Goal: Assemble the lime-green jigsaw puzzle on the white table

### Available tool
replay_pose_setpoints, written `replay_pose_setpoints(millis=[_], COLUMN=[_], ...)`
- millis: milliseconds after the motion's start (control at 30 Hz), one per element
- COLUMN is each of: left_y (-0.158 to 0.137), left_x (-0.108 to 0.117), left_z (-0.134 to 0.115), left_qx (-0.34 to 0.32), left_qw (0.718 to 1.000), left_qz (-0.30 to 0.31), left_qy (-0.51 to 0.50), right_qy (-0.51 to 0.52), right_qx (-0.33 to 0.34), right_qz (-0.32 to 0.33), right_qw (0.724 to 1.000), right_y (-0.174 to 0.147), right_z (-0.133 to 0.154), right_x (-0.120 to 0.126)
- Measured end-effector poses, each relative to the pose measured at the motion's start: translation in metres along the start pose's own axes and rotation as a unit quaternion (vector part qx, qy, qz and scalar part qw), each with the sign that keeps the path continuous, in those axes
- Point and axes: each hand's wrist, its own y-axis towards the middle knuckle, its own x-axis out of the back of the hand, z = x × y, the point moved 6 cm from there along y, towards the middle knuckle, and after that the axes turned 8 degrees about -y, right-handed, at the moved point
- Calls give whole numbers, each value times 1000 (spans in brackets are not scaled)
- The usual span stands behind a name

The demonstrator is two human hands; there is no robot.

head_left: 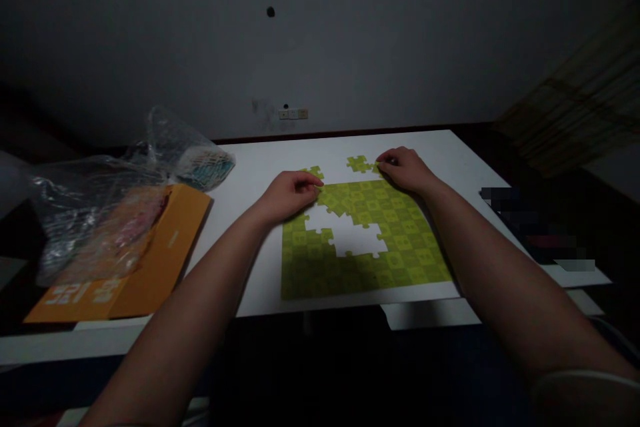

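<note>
A green checkered jigsaw puzzle (400, 233) lies flat on the white table, with an irregular gap left of its middle where the white tabletop shows. At the puzzle's upper left, the thumb and index finger of my left hand (290, 199) are pinched at a green piece (324, 195); my fingers partly hide it. Tilted green pieces (340, 205) lie just right of those fingertips. Beyond the far edge, my right hand (407, 169) pinches a small green puzzle piece (379, 165). Close to it is a loose green cluster (358, 163). More green pieces (315, 172) lie behind my left hand.
On the left, an orange box (175, 247) lies under crumpled clear plastic (95, 213). A netted bag (207, 167) with bluish contents sits behind it. A dark, pixelated object (530, 223) lies at the right table edge. The wall behind has a socket panel (293, 114).
</note>
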Motion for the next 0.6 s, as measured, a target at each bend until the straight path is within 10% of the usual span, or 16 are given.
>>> replay_pose_setpoints(millis=[233, 600], left_y=[-1, 6], left_x=[-37, -25], left_z=[-20, -16], left_qx=[-102, -81], left_qw=[924, 975], left_qz=[51, 5], left_qy=[366, 205], right_qy=[-3, 2], right_qx=[-22, -20], right_qz=[-11, -14], right_qw=[1000, 1000], right_y=[-1, -2], right_z=[2, 6], right_x=[1, 4])
